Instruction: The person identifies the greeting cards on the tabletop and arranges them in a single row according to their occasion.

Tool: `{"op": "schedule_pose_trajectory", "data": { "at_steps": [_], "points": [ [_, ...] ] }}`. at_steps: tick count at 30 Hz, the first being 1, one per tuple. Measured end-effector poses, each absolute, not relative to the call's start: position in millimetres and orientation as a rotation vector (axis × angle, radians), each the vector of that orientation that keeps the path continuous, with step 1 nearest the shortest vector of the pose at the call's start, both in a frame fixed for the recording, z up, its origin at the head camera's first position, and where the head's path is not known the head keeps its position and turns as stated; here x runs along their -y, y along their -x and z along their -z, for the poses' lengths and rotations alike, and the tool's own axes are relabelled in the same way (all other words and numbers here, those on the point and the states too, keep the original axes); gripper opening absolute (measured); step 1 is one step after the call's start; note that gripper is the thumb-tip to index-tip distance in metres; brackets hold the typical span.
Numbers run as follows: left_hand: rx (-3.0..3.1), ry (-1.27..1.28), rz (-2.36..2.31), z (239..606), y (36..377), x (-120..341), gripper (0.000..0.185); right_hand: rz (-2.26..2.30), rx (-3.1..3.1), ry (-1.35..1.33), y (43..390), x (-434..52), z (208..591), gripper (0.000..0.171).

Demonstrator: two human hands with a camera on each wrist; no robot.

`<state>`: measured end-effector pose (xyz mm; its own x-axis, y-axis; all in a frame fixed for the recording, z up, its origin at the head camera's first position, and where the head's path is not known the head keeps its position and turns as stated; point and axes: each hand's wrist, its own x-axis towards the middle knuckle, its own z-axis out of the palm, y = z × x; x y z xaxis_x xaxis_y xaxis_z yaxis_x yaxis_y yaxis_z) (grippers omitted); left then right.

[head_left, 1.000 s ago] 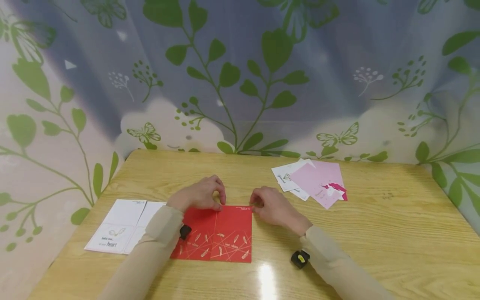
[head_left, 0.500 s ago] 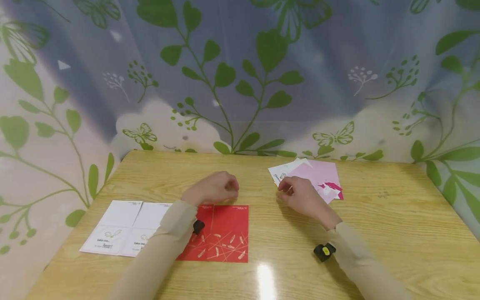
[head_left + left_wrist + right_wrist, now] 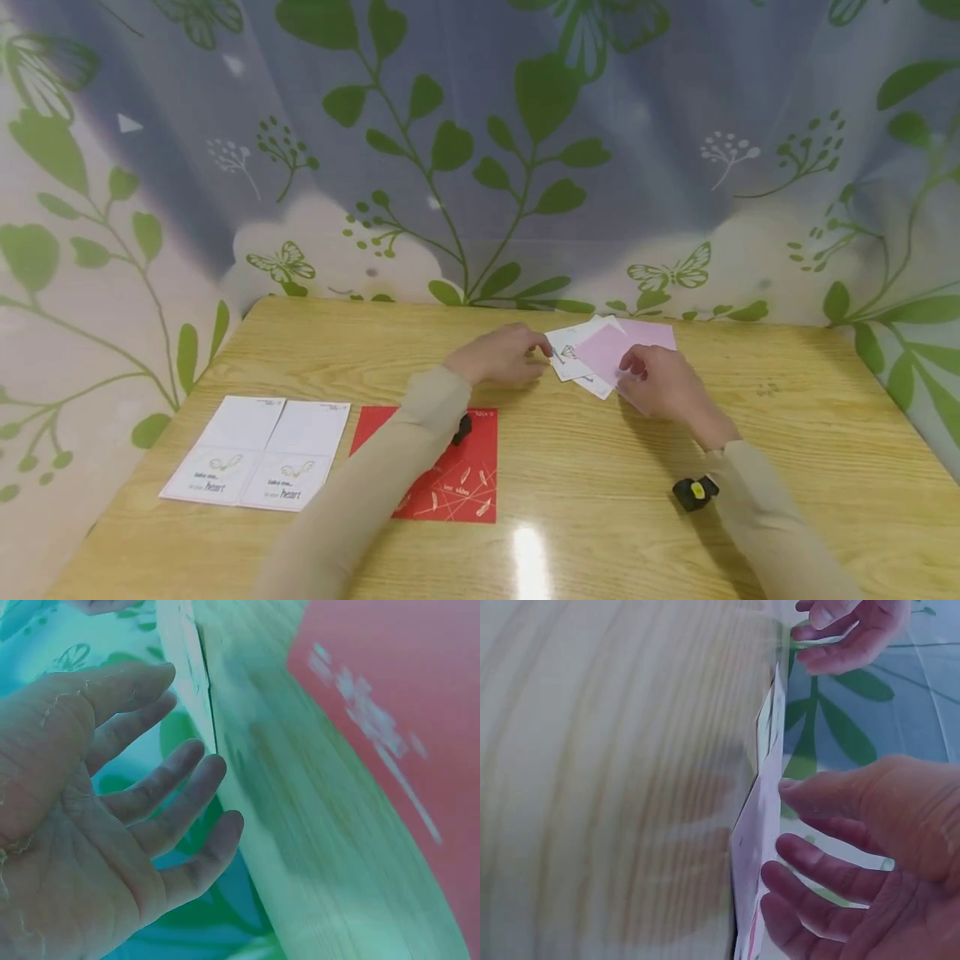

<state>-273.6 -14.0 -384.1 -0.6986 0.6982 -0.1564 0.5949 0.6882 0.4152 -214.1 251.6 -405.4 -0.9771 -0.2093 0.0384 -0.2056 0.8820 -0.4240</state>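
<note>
Cards [image 3: 600,354] lie fanned at the far right; your left hand [image 3: 501,357] touches their left edge, fingers relaxed, right hand [image 3: 660,382] spread on top. Pressing may slide the loose pile apart.

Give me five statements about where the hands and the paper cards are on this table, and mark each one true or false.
1. Both hands are at the pile of pink and white cards. True: the left hand is at its left edge, the right hand on its near right part.
2. The red card is in the right hand. False: it lies flat on the table, under the left sleeve.
3. Two white cards lie left of the red card. True.
4. The left hand is a tight fist. False: its fingers are loosely spread.
5. The pink card lies under the white ones. False: it lies on top.
</note>
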Motion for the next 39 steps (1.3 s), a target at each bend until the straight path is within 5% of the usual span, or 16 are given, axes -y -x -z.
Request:
{"op": "schedule_pose_trajectory", "data": {
  "at_steps": [10,22,32,39],
  "points": [
    [-2.602,-0.944,-0.275,386,280,-5,0.030,0.626,-2.917,0.181,212,-275,405,0.017],
    [-2.648,-0.840,-0.375,390,286,29,0.011,0.586,-2.968,0.052,210,-321,405,0.017],
    [-2.719,-0.630,-0.291,385,281,21,0.081,0.716,-3.019,0.223,218,-265,408,0.020],
    [-2.733,-0.556,-0.155,392,281,14,0.102,0.692,-2.853,0.183,234,-236,406,0.040]
  ]
}}
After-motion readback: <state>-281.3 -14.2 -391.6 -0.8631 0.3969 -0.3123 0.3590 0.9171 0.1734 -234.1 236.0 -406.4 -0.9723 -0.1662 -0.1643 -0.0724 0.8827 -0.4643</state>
